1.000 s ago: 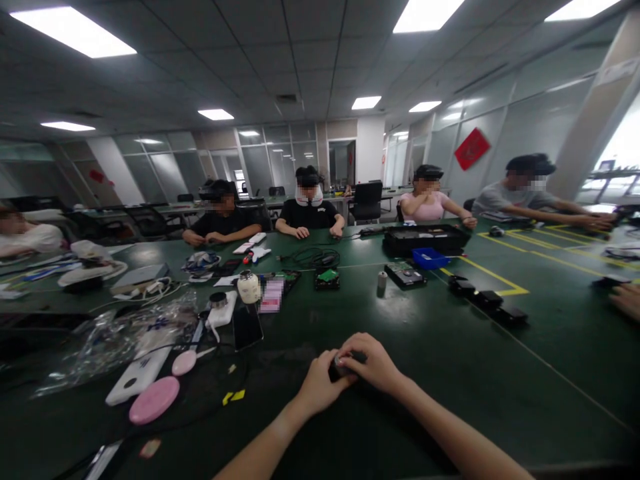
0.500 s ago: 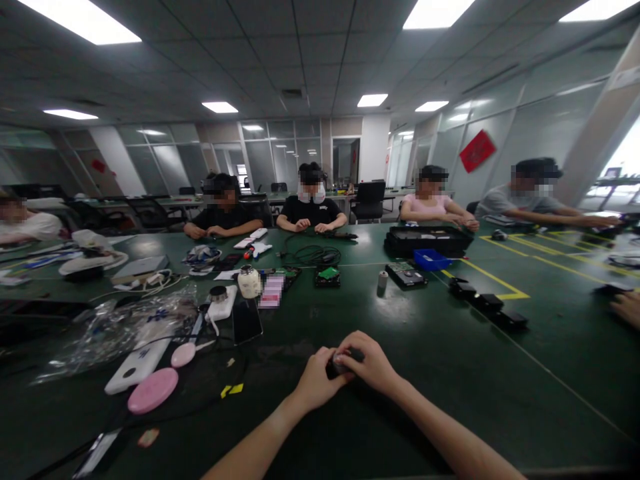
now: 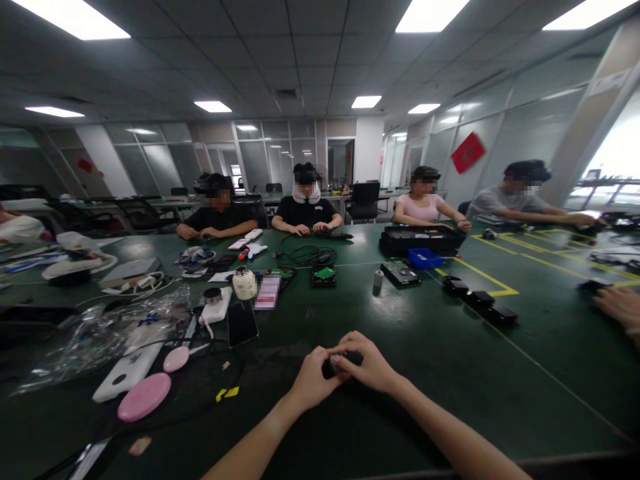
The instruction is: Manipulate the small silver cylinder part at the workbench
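We look along a dark green desk (image 3: 450, 387), with our two bare hands meeting near its front middle; our left hand (image 3: 314, 379) and our right hand (image 3: 367, 363) are both curled in, gripping one small grey object (image 3: 335, 361) between them; the fingers cover most of it, and we cannot tell whether it touches the desktop.

Beyond our hands and a little to the right, a small metallic cylinder (image 3: 379, 279) stands upright, just beside a flat hard drive (image 3: 401, 274); farther back, a blue tray (image 3: 425, 259) sits in front of a black case (image 3: 420, 239); to the right, three black blocks (image 3: 480, 299) run in a slanting row.

On our left we see yellow scraps (image 3: 227, 394), a pink disc (image 3: 145, 397), a dark phone (image 3: 243, 325), a cream jar (image 3: 245, 284) and crumpled clear plastic (image 3: 100, 337); across the desk sit several people, one in a pink top (image 3: 425, 208); at the right edge another person's hand (image 3: 616, 307) rests near the desktop.
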Action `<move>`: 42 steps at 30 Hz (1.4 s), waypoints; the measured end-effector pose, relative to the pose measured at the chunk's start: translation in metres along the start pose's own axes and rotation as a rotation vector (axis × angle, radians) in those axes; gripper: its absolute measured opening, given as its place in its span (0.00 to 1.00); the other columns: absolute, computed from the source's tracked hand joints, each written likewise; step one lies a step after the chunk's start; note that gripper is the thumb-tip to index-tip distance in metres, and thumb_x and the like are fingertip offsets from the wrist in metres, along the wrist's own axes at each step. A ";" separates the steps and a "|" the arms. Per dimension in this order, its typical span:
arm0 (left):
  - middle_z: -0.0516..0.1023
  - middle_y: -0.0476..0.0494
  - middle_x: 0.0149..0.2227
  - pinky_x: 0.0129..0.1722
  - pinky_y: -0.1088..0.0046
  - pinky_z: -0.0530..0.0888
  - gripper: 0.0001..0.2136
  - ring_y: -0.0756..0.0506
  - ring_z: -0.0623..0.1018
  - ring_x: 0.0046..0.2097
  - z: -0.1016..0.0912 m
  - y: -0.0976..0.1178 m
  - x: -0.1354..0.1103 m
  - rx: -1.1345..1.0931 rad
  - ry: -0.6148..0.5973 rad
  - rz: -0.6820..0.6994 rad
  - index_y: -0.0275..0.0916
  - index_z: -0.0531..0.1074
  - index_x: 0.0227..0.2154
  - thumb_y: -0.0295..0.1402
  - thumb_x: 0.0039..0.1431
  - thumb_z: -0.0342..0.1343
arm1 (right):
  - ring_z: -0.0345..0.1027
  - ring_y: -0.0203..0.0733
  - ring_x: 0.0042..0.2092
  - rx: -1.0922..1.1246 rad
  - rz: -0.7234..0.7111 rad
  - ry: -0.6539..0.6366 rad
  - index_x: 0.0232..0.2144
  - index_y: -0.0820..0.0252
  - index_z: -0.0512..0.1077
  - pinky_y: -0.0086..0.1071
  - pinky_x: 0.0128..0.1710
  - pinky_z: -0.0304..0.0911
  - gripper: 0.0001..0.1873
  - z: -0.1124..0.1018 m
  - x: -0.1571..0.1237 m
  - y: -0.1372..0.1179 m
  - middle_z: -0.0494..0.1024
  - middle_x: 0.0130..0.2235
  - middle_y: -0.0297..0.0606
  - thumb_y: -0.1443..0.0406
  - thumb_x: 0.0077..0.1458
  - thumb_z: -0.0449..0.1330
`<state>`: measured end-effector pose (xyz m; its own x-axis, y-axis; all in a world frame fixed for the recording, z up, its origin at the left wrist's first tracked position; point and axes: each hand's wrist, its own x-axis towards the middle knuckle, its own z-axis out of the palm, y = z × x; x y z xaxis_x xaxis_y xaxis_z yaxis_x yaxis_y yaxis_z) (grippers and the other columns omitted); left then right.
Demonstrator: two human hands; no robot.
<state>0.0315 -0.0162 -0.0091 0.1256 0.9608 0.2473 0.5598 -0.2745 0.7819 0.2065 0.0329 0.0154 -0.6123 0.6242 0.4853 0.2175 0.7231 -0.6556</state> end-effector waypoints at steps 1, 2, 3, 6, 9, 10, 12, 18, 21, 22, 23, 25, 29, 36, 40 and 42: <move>0.76 0.43 0.38 0.40 0.68 0.73 0.15 0.42 0.77 0.40 -0.001 0.001 0.000 -0.001 -0.004 0.004 0.39 0.76 0.41 0.39 0.50 0.64 | 0.68 0.43 0.41 0.010 -0.001 0.002 0.40 0.53 0.78 0.37 0.42 0.65 0.09 -0.001 0.000 0.000 0.76 0.38 0.39 0.62 0.57 0.61; 0.76 0.43 0.39 0.41 0.68 0.73 0.16 0.42 0.77 0.41 -0.001 0.001 0.000 -0.001 -0.008 0.009 0.40 0.76 0.42 0.38 0.50 0.64 | 0.68 0.43 0.41 0.022 -0.003 0.008 0.39 0.54 0.77 0.38 0.43 0.65 0.08 -0.002 -0.001 0.000 0.76 0.38 0.39 0.62 0.57 0.61; 0.76 0.43 0.40 0.42 0.67 0.73 0.17 0.42 0.77 0.42 -0.002 0.002 0.000 0.000 -0.011 0.013 0.41 0.76 0.44 0.38 0.50 0.64 | 0.68 0.43 0.40 0.032 -0.005 0.016 0.37 0.55 0.77 0.38 0.43 0.65 0.07 -0.002 -0.001 0.001 0.76 0.38 0.39 0.62 0.56 0.61; 0.76 0.43 0.39 0.43 0.67 0.72 0.17 0.41 0.76 0.41 -0.003 0.002 0.000 0.005 -0.016 0.019 0.42 0.76 0.44 0.37 0.49 0.65 | 0.69 0.43 0.40 0.044 -0.007 0.028 0.33 0.58 0.74 0.37 0.43 0.65 0.05 -0.004 -0.003 0.002 0.76 0.36 0.39 0.62 0.55 0.62; 0.76 0.44 0.39 0.42 0.67 0.72 0.15 0.41 0.76 0.41 -0.003 0.001 0.000 0.010 -0.018 0.017 0.41 0.77 0.41 0.38 0.49 0.65 | 0.69 0.42 0.39 0.048 0.004 0.029 0.35 0.58 0.72 0.36 0.41 0.66 0.06 -0.005 -0.003 0.002 0.76 0.36 0.38 0.62 0.55 0.62; 0.76 0.44 0.38 0.42 0.67 0.72 0.15 0.42 0.76 0.41 -0.004 0.001 0.000 0.012 -0.018 0.015 0.41 0.77 0.40 0.37 0.49 0.65 | 0.69 0.42 0.39 0.049 0.007 0.025 0.36 0.58 0.73 0.35 0.41 0.66 0.07 -0.004 -0.002 0.002 0.76 0.36 0.38 0.62 0.55 0.62; 0.75 0.44 0.37 0.40 0.68 0.71 0.13 0.42 0.75 0.40 -0.004 0.001 0.000 0.020 -0.015 0.011 0.40 0.78 0.39 0.37 0.49 0.65 | 0.70 0.41 0.39 0.051 0.006 0.013 0.37 0.58 0.74 0.34 0.40 0.66 0.07 -0.003 -0.002 0.001 0.76 0.36 0.38 0.62 0.56 0.62; 0.72 0.47 0.33 0.37 0.69 0.70 0.13 0.43 0.73 0.36 -0.004 0.002 0.001 0.066 -0.006 -0.005 0.42 0.79 0.37 0.40 0.48 0.65 | 0.70 0.41 0.38 0.042 0.009 0.039 0.33 0.58 0.76 0.33 0.40 0.67 0.07 0.002 0.001 -0.003 0.76 0.34 0.38 0.61 0.58 0.60; 0.73 0.46 0.33 0.37 0.69 0.69 0.15 0.42 0.73 0.36 -0.004 0.002 0.002 0.082 -0.010 -0.016 0.42 0.78 0.39 0.41 0.48 0.65 | 0.70 0.41 0.40 0.008 0.041 0.107 0.36 0.57 0.75 0.34 0.41 0.67 0.10 -0.002 0.005 0.007 0.76 0.37 0.39 0.60 0.61 0.57; 0.73 0.46 0.33 0.38 0.68 0.69 0.17 0.42 0.73 0.37 -0.004 0.002 0.002 0.084 -0.014 -0.019 0.42 0.78 0.41 0.41 0.47 0.65 | 0.70 0.41 0.40 -0.015 0.060 0.139 0.37 0.57 0.75 0.35 0.42 0.67 0.11 -0.005 0.007 0.014 0.76 0.38 0.40 0.60 0.62 0.55; 0.73 0.46 0.34 0.38 0.68 0.70 0.19 0.42 0.73 0.37 -0.004 0.002 0.002 0.085 -0.019 -0.022 0.43 0.77 0.44 0.42 0.47 0.66 | 0.69 0.42 0.41 -0.044 0.084 0.172 0.39 0.57 0.75 0.36 0.43 0.66 0.12 -0.011 0.009 0.023 0.76 0.39 0.40 0.59 0.63 0.54; 0.73 0.45 0.36 0.39 0.67 0.70 0.22 0.41 0.74 0.38 -0.005 0.002 0.001 0.083 -0.030 -0.025 0.45 0.76 0.46 0.43 0.47 0.66 | 0.68 0.45 0.43 -0.120 0.140 0.221 0.40 0.56 0.76 0.40 0.47 0.64 0.12 -0.024 0.009 0.043 0.75 0.39 0.41 0.59 0.62 0.54; 0.73 0.45 0.37 0.40 0.67 0.70 0.22 0.41 0.74 0.39 -0.008 0.002 0.000 0.082 -0.046 -0.026 0.46 0.76 0.46 0.45 0.47 0.65 | 0.64 0.53 0.48 -0.288 0.276 0.229 0.34 0.52 0.80 0.53 0.50 0.56 0.10 -0.047 0.002 0.079 0.74 0.40 0.42 0.57 0.55 0.60; 0.71 0.45 0.38 0.42 0.67 0.69 0.22 0.42 0.73 0.40 -0.010 0.002 0.001 0.088 -0.062 -0.015 0.46 0.76 0.46 0.47 0.47 0.65 | 0.60 0.59 0.53 -0.376 0.392 0.201 0.35 0.46 0.80 0.57 0.51 0.51 0.10 -0.052 -0.007 0.093 0.73 0.47 0.41 0.54 0.50 0.63; 0.70 0.46 0.37 0.42 0.67 0.69 0.25 0.42 0.72 0.40 -0.010 -0.001 0.002 0.089 -0.064 -0.013 0.45 0.76 0.47 0.48 0.45 0.66 | 0.61 0.59 0.53 -0.329 0.368 0.246 0.33 0.51 0.81 0.57 0.53 0.51 0.10 -0.048 -0.003 0.081 0.75 0.46 0.43 0.55 0.52 0.62; 0.69 0.46 0.37 0.41 0.68 0.69 0.27 0.42 0.72 0.40 -0.009 -0.003 0.003 0.088 -0.057 -0.013 0.45 0.76 0.47 0.47 0.41 0.69 | 0.65 0.54 0.51 -0.275 0.305 0.264 0.35 0.54 0.80 0.53 0.54 0.54 0.11 -0.041 -0.001 0.065 0.77 0.45 0.43 0.57 0.56 0.60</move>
<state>0.0227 -0.0131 -0.0058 0.1633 0.9656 0.2025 0.6313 -0.2600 0.7307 0.2523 0.0916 -0.0038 -0.2829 0.8480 0.4483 0.5718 0.5243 -0.6310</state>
